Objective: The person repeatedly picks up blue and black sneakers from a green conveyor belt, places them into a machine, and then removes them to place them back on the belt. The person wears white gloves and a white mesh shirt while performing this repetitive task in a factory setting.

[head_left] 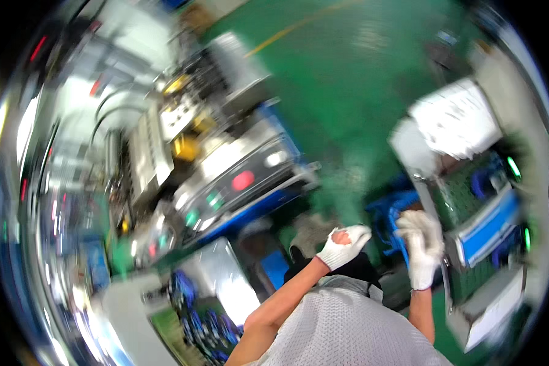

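My left hand (346, 246), in a white knit glove with a patch of bare skin showing, is held in front of my body. Its fingers are bent together, and whatever they hold, if anything, is hidden. To the right, my right hand (422, 244), also in a white glove, is smeared by motion, so its fingers cannot be made out. It appears beside a blue frame-like object (391, 219), perhaps a stool or chair; whether they touch is unclear.
At left stands a machine with a control panel (241, 183) of coloured buttons. A tray of blue-black parts (198, 317) sits lower left. On the right is a bench with a blue bin (488, 226) and white sheets (457, 119). The floor (335, 91) is green.
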### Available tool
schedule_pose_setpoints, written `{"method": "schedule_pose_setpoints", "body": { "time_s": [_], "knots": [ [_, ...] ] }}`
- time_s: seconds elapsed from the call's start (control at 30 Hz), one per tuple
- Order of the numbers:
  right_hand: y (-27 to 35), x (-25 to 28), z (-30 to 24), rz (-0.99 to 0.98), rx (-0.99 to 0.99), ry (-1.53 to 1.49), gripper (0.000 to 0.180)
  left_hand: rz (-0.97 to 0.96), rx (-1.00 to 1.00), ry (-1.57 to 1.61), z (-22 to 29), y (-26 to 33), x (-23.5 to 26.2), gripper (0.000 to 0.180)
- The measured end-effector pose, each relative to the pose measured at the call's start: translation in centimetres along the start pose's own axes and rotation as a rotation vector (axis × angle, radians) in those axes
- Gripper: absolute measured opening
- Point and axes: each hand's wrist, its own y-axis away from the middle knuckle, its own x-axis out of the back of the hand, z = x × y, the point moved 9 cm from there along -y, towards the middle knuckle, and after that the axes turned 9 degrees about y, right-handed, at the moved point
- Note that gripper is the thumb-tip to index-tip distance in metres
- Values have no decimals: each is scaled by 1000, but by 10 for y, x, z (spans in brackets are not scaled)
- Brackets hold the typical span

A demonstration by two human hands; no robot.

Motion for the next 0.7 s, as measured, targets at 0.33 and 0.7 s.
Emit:
{"method": "schedule_pose_setpoints", "body": {
  "time_s": [0.33, 0.7],
  "knots": [
    [87, -306, 209, -859, -571, 322, 54, 1161, 1441, -210, -235, 692, 50, 39],
    [200, -377, 202, -1012, -482, 1033, 56, 923, 1543, -38, -374, 824, 36, 53]
  ]
}}
